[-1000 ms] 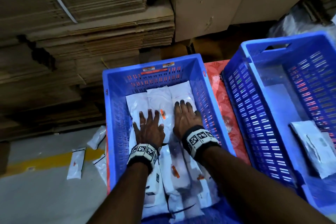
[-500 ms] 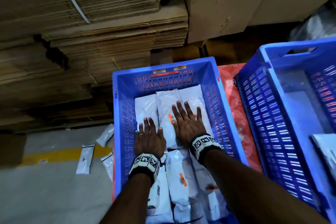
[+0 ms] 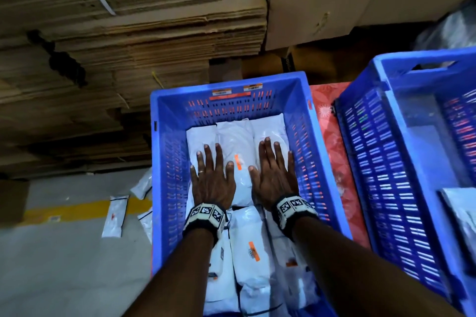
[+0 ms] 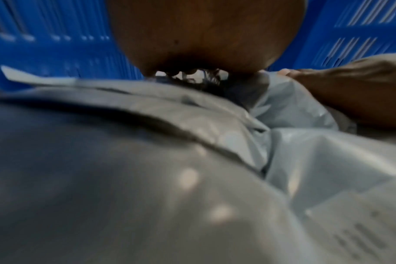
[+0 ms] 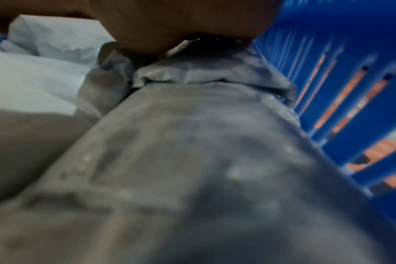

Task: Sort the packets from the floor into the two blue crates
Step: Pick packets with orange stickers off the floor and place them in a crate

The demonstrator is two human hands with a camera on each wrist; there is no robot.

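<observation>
The fingers [image 3: 206,156] of the left hand [image 3: 211,183] lay straight and slightly spread, pressed flat on the white packets [image 3: 235,141] in the left blue crate [image 3: 164,162]. A ring sat on one of them. Just beside it, the right hand [image 3: 273,177] lay the same way, its fingers [image 3: 268,149] straight, close together and palm down on the neighbouring packet nearer the crate's right wall. Neither hand gripped anything. Between the two thumbs showed an orange sticker [image 3: 238,162] on the middle packet. Behind the wrists, each banded with a black-and-white marker wristband [image 3: 206,215], more white packets filled the near half of the same crate. Both wrist views were blurred, showing only grey-white plastic under the palm and blue slotted walls.

To the right of the fingers, past a strip of red patterned cloth [image 3: 334,152], stood the right blue crate [image 3: 373,162], holding a packet [image 3: 461,206] near its right edge. To the left of the fingers, outside the crate, several packets on the floor [image 3: 114,216] lay by a yellow line [image 3: 77,210]. Beyond the fingertips rose stacks of flattened cardboard [image 3: 128,33].
</observation>
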